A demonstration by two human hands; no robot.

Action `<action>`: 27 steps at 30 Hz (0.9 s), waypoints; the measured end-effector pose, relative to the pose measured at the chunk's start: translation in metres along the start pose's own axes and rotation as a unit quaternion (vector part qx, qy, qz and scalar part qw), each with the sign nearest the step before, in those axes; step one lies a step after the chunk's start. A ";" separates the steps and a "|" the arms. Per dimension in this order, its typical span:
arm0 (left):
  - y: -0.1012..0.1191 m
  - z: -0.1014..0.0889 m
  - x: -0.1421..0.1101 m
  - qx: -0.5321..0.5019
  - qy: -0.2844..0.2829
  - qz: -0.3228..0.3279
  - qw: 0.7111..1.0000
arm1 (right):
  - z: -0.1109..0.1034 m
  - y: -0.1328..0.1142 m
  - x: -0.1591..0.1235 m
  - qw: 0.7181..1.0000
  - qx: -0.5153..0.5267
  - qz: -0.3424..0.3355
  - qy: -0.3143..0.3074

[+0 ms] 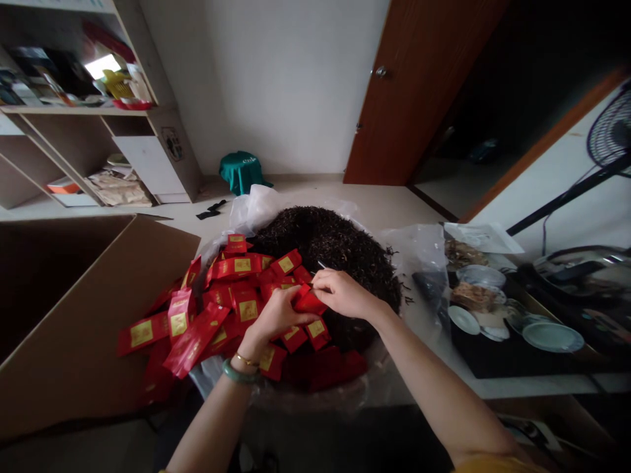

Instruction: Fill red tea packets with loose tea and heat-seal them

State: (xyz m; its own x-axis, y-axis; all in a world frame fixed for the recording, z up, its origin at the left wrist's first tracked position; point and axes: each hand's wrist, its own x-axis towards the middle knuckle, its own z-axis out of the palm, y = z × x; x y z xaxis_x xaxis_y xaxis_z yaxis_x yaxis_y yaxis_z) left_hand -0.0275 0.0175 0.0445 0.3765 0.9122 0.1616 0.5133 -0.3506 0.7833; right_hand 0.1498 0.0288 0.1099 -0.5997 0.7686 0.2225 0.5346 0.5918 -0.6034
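My left hand [279,314] is closed around a small red foil packet [308,302], held over the heap. At the packet's upper end, my right hand [340,289] has its fingers pinched together. A thin silvery tool [322,265] pokes out above those fingers; its lower end is hidden. Behind and right of both hands spreads a large mound of dark loose tea leaves [325,233] on clear plastic sheeting [263,203]. Many red packets with gold labels [248,309] lie over its left and front side, around my left hand.
An open cardboard box [98,309] stands at the left. To the right, a black tea tray [497,364] bears bowls [552,336] and dishes. A green-covered stool [241,171] stands by the wall, near a shelf unit [167,151]. A fan [611,128] is at far right.
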 end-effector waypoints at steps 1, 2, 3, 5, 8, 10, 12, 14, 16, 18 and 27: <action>-0.001 -0.001 0.000 0.001 0.005 0.002 1.000 | -0.001 0.001 0.000 0.999 0.028 0.007 0.020; -0.001 -0.002 0.001 -0.003 0.012 0.003 1.000 | -0.001 0.003 0.001 0.997 0.061 0.018 0.048; -0.002 -0.003 0.001 -0.013 0.020 0.001 1.000 | -0.003 0.006 0.001 0.991 0.097 0.034 0.084; -0.002 -0.004 0.001 -0.053 0.038 -0.009 0.998 | -0.005 0.014 -0.001 0.971 0.152 0.079 0.168; -0.002 -0.005 0.002 -0.137 0.062 -0.042 0.988 | -0.005 0.027 -0.006 0.962 0.120 0.141 0.199; -0.002 -0.006 0.002 -0.183 0.068 -0.064 0.979 | 0.000 0.033 -0.010 0.975 0.079 0.160 0.136; -0.001 -0.006 0.002 -0.212 0.066 -0.080 0.972 | 0.006 0.034 -0.014 0.976 0.098 0.170 0.090; 0.001 -0.006 0.003 -0.234 0.057 -0.094 0.966 | 0.012 0.030 -0.016 0.966 0.164 0.182 0.084; 0.004 -0.007 0.003 -0.258 0.045 -0.105 0.959 | 0.019 0.024 -0.014 0.955 0.212 0.188 0.087; 0.007 -0.006 0.003 -0.285 0.035 -0.113 0.951 | 0.026 0.018 -0.009 0.952 0.216 0.188 0.108; 0.000 0.012 0.007 -0.426 0.057 -0.184 0.884 | 0.038 0.048 0.008 0.939 0.224 0.231 0.118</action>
State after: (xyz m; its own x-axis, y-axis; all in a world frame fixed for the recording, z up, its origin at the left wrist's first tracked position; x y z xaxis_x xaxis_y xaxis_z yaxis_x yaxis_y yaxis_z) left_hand -0.0159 0.0216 0.0383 0.1987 0.9639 -0.1769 -0.1999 0.2166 0.9556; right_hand 0.1477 0.0537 0.0536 -0.1876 0.9822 -0.0112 0.3701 0.0601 -0.9270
